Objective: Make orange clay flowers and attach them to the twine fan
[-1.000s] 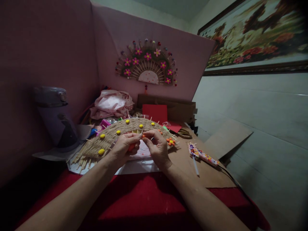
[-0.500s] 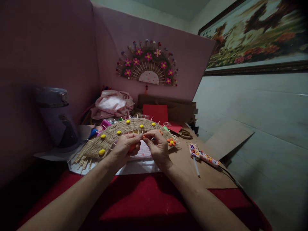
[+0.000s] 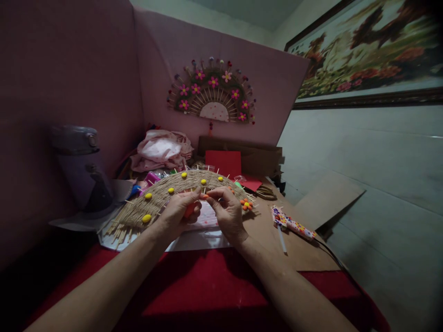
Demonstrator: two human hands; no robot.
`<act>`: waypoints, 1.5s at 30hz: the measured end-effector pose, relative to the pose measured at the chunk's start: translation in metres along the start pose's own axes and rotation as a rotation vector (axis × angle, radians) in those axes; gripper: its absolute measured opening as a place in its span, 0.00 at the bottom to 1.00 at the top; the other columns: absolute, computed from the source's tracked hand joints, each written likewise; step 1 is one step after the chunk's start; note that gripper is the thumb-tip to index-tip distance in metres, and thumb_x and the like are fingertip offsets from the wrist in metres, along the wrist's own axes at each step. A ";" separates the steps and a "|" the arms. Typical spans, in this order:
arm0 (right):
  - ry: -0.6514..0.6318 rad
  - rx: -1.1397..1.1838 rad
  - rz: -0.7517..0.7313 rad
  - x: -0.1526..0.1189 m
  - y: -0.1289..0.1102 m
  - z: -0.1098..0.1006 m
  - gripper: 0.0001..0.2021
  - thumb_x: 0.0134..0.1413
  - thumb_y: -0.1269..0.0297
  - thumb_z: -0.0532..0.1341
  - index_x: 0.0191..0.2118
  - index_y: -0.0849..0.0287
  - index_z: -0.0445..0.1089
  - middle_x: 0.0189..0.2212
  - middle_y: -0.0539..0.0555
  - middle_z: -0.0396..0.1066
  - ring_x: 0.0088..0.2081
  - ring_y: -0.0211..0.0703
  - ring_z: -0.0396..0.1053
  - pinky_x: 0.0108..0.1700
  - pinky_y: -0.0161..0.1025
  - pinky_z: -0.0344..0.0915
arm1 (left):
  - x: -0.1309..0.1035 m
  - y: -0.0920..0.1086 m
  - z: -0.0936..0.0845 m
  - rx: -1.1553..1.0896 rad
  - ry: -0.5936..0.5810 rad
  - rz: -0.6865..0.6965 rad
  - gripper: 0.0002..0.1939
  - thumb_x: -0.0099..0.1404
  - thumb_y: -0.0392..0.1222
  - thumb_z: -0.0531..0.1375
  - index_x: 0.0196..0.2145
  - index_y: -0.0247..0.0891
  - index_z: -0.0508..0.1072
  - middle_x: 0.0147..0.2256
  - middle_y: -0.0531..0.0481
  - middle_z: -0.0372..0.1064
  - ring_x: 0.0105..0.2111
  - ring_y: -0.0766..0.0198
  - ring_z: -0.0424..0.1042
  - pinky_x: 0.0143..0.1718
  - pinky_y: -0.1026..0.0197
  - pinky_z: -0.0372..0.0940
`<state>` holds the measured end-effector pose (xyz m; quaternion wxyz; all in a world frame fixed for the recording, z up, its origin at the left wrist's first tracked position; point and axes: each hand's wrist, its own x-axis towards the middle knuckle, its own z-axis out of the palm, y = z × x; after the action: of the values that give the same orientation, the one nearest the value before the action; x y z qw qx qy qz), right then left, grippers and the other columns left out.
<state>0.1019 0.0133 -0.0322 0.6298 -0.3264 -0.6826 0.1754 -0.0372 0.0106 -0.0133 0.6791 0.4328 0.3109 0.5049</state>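
Note:
My left hand is closed around a lump of orange clay. Its thumb and finger meet a small orange piece, which my right hand pinches from the other side. Behind and below both hands lies a fan of sticks wound with twine. Several yellow clay dots, such as one yellow dot, sit on the twine. An orange flower with a yellow centre is at the fan's right end. My hands hide part of the fan's middle.
A glue gun with a floral pattern lies on cardboard at the right. A lidded bottle stands at the left. Pink cloth and red card are behind. A finished-looking flower fan hangs on the pink panel.
My left thumb has lifted and shifted slightly left, so more of the small orange piece shows between the fingertips. The fan and everything around it look unmoved.

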 end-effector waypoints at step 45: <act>-0.457 -0.355 0.057 0.132 0.086 -0.065 0.03 0.40 0.72 0.67 0.26 0.58 0.77 0.23 0.49 0.72 0.25 0.35 0.67 0.29 0.32 0.62 | 0.004 -0.031 -0.011 1.331 0.098 0.586 0.09 0.60 0.41 0.58 0.23 0.41 0.72 0.21 0.49 0.70 0.21 0.64 0.64 0.25 0.63 0.49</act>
<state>0.1852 0.1525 0.0191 0.3877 -0.4027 -0.8172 0.1399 -0.0326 0.0142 -0.0464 0.0944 0.7964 0.4536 0.3887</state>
